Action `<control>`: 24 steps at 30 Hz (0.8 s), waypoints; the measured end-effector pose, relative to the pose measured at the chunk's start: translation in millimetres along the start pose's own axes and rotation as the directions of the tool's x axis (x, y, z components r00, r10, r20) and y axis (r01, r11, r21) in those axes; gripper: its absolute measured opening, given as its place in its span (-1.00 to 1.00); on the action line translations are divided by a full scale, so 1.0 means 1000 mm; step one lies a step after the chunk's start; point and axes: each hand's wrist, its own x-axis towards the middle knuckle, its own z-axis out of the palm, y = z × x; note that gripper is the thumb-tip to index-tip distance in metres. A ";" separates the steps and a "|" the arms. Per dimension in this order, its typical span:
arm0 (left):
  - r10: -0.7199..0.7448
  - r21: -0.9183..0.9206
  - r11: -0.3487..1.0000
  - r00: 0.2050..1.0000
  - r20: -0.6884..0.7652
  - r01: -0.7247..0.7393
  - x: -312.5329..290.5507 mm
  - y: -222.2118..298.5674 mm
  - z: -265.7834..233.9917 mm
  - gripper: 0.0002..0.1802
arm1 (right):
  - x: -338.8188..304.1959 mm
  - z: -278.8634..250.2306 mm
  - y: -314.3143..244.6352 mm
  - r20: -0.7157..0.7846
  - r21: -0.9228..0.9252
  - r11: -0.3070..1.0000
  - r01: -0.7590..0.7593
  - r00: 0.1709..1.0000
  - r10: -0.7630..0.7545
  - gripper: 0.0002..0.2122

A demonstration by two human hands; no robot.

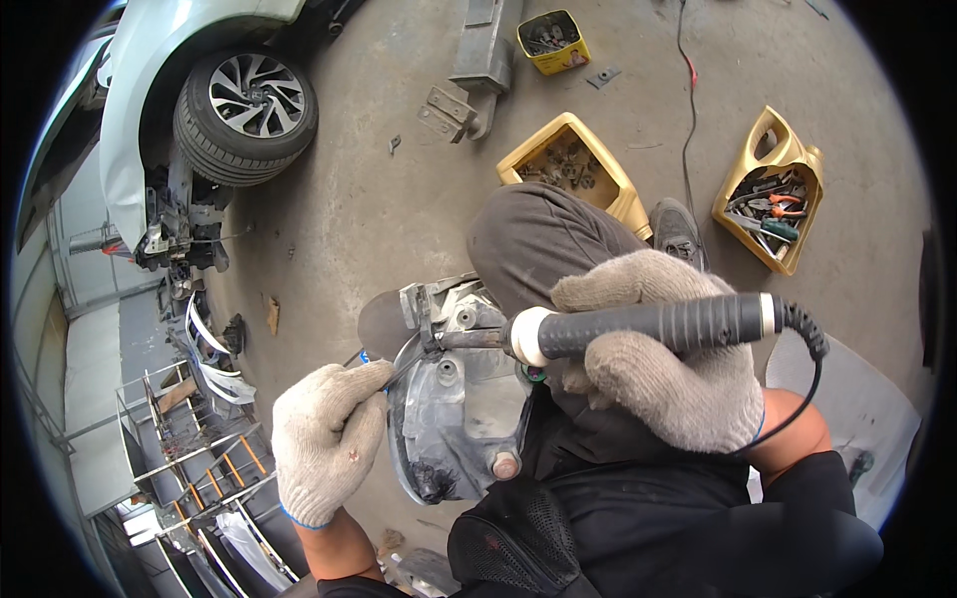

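My right hand (693, 399), in a knitted off-white work glove, grips a soldering iron (648, 327) with a ribbed black handle, a white collar and a black cord. Its metal tip points left and meets the upper part of a grey plastic car lamp housing (464, 399), or a similar part, at my lap. My left hand (334, 439), gloved the same way, is closed in a pinch at the housing's left edge. From its fingertips a thin dark strip (404, 371) seems to run toward the iron's tip. The exact contact there is too small to tell.
Beyond my knee stands a cut-open yellow jug (513, 164) with metal fasteners; another jug (788, 257) at right holds pliers and screwdrivers. A small yellow tub (573, 62) is farther back. A car wheel (254, 100) and parts rack (189, 468) are at left. A cable (688, 140) crosses the floor.
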 end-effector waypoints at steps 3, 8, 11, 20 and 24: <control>-0.011 -0.015 1.000 1.000 -0.024 0.011 -0.004 -0.003 0.000 -0.75 | -0.006 0.006 -0.008 -0.019 0.074 0.994 -0.083 0.996 0.084 -0.55; -0.003 -0.030 1.000 0.999 -0.049 0.002 -0.011 -0.005 0.002 -0.74 | -0.003 0.004 -0.016 0.069 -0.169 0.980 0.100 0.994 -0.089 -0.53; 0.033 -0.040 0.999 0.995 -0.092 -0.037 -0.013 -0.008 0.004 -0.73 | -0.005 0.006 -0.018 0.028 -0.178 0.983 0.049 0.999 -0.045 -0.52; -0.027 -0.210 0.978 0.980 -0.195 -0.014 -0.029 -0.019 0.019 -0.73 | -0.013 0.023 -0.030 -0.128 0.219 0.906 -0.361 0.910 0.394 -0.53; -0.047 -0.295 0.955 0.959 -0.279 -0.039 -0.036 -0.026 0.029 -0.71 | -0.012 0.028 -0.039 -0.142 0.204 0.903 -0.378 0.901 0.410 -0.53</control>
